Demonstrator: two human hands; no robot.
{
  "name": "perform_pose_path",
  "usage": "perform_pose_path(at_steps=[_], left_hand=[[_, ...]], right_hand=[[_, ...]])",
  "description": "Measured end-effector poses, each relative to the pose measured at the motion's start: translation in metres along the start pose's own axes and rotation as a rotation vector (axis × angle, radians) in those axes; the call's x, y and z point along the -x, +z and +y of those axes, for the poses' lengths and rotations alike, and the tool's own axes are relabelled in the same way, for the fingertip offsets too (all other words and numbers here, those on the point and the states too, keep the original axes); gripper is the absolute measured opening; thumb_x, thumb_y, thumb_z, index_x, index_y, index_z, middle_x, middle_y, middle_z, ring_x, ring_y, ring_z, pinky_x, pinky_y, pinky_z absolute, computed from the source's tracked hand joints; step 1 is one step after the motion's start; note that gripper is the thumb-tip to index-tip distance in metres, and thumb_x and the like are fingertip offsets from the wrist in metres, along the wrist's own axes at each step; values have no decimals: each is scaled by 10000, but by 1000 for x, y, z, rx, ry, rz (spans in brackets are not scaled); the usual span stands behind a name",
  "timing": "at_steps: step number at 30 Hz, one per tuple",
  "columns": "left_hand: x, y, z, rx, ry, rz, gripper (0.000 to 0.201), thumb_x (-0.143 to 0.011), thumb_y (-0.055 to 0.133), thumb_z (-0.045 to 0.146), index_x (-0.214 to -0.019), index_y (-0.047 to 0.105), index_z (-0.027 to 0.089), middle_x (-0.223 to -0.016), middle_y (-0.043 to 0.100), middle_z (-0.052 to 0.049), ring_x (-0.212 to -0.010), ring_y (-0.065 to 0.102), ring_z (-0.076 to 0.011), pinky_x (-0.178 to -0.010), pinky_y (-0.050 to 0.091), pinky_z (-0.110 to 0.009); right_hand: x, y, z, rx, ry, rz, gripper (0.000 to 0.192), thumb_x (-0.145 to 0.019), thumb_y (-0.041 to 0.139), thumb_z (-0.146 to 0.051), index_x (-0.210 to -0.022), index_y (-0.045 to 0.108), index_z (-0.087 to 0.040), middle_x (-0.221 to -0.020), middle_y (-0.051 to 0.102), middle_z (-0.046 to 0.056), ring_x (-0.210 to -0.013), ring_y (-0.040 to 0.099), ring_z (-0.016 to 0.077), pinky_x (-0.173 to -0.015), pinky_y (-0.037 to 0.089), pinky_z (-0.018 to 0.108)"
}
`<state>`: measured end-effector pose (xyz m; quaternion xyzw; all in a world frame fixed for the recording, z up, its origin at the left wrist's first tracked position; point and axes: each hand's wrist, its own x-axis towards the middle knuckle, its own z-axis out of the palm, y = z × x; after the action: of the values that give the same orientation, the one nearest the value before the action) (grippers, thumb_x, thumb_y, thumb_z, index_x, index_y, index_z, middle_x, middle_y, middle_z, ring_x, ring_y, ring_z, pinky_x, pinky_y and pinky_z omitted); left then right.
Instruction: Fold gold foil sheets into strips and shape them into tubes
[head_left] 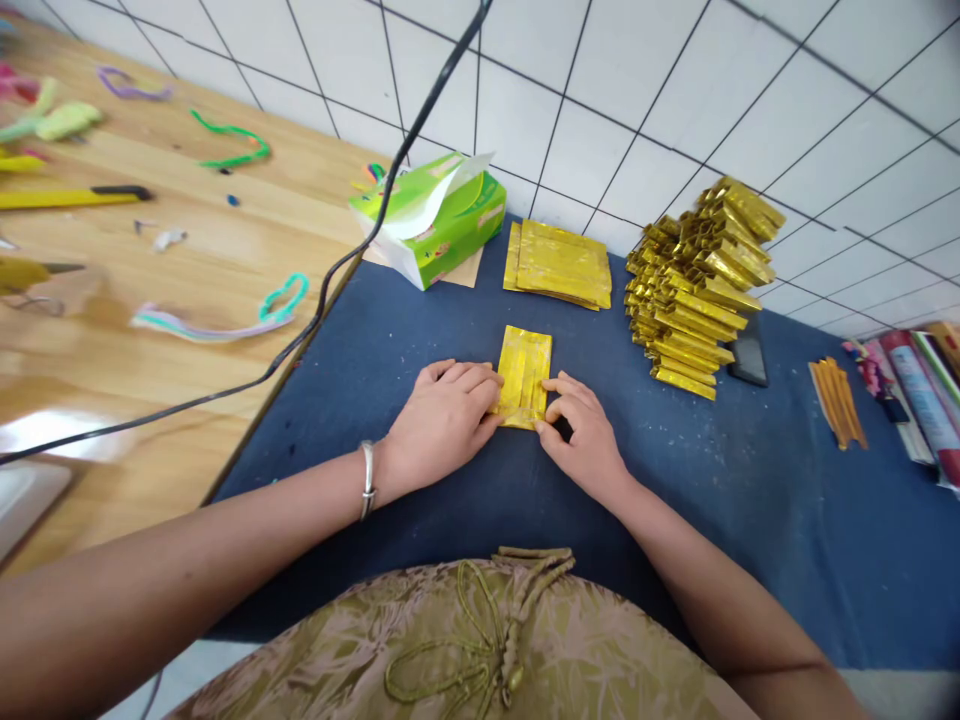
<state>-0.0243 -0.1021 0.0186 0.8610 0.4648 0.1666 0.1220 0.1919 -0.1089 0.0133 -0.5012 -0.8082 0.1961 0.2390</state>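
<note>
A small rectangle of gold foil paper (525, 370) with lengthwise creases lies on the dark blue table cover, between my two hands. My left hand (448, 410) rests at its left edge, fingers bent together and the tips gripping that side; a silver bangle circles the wrist. On the opposite edge my right hand (581, 425) has its thumb at the lower corner and its index finger higher up, closed on the paper. Behind it lies a stack of flat gold sheets (562, 262). Many folded gold foil pieces (690, 290) are heaped to the right.
A green tissue box (461, 230) stands at the back by the tiled wall. A black cable (352, 255) hangs across the left side. The wooden table (225, 230) holds pipe cleaners and a yellow cutter (75, 198). Orange strips (838, 403) and a phone (748, 352) lie right.
</note>
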Motion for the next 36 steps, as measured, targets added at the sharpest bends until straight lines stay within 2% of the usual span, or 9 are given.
perform_pose_path(at_steps=[3,11,17,21,24,28,32,36], left_hand=[[0,1,0,-7,-13,3,203,-866,493,278,-1036,543,179,-1151,585,-84,-1116,494,-250,-979,316,-462],[0,-1,-2,22,-5,-19,127,-872,470,229,-946,566,192,-1174,571,-57,-1121,480,-236,-981,307,-450],[0,-3,-3,49,8,-29,134,-866,473,208,-898,602,199,-1158,575,-35,-1100,484,-219,-961,320,-440],[1,-5,1,-55,41,18,152,-870,466,193,-911,612,192,-1153,565,-67,-1072,481,-234,-935,329,-444],[3,-6,4,-132,147,9,198,-878,447,151,-974,609,212,-1135,570,-57,-1039,483,-231,-888,349,-416],[3,-6,4,-159,349,-86,225,-907,433,168,-1072,580,209,-1048,605,-46,-973,509,-195,-835,369,-350],[4,-9,8,-229,412,-127,180,-907,455,196,-1017,596,174,-949,621,-48,-907,518,-190,-814,371,-342],[6,-13,15,-288,434,-147,149,-888,473,164,-946,610,156,-927,624,-61,-897,522,-196,-811,375,-348]], right_hand=[[1,-1,0,-18,45,4,108,-740,566,-177,-806,494,-224,-1194,559,73,-1258,411,233,-1031,340,467],[1,-3,3,-30,43,-18,122,-772,563,-199,-889,541,-224,-1191,537,70,-1244,415,237,-1022,347,449],[4,-4,3,84,-23,-42,122,-825,515,-191,-896,604,-235,-1208,521,51,-1283,367,241,-1037,341,457],[5,-8,-7,234,-69,1,130,-833,525,-203,-903,627,-241,-1229,515,50,-1311,307,272,-1051,316,496],[6,-9,-13,314,-105,21,138,-846,517,-201,-901,639,-234,-1186,531,62,-1290,322,270,-1048,319,484],[6,-8,-12,323,-125,17,137,-856,514,-203,-887,644,-232,-1081,574,55,-1207,394,247,-1016,351,452],[7,-6,-9,322,-158,12,138,-867,507,-206,-885,642,-229,-1014,609,42,-1138,433,230,-989,362,434],[10,-6,-14,397,-208,-23,173,-890,480,-191,-950,636,-236,-1045,631,33,-1118,447,217,-988,349,417]])
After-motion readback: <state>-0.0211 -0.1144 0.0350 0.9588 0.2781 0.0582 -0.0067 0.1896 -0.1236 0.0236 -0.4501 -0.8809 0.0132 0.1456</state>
